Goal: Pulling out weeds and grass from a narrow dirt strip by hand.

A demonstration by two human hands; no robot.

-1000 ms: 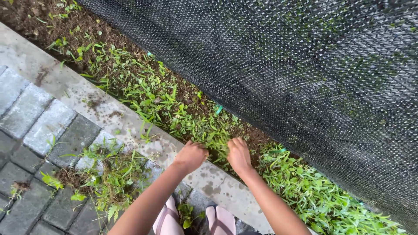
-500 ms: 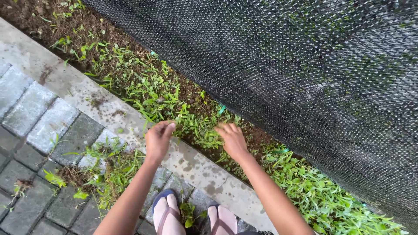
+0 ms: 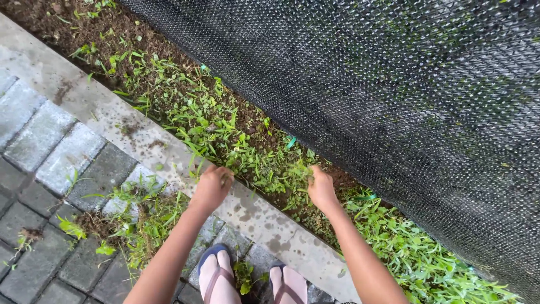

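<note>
garden edge | weedy soil strip [image 3: 185, 107] | black shade net [image 3: 394, 84] | paving blocks [image 3: 50, 152]

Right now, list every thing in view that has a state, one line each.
left hand: closed in a fist over the concrete curb, a few green blades showing in it
right hand: closed around a tuft of weeds still in the soil strip
pile of pulled weeds: lying loose on the paving stones
black shade netting: hanging taut beside the strip
sandals: worn on both feet
</note>
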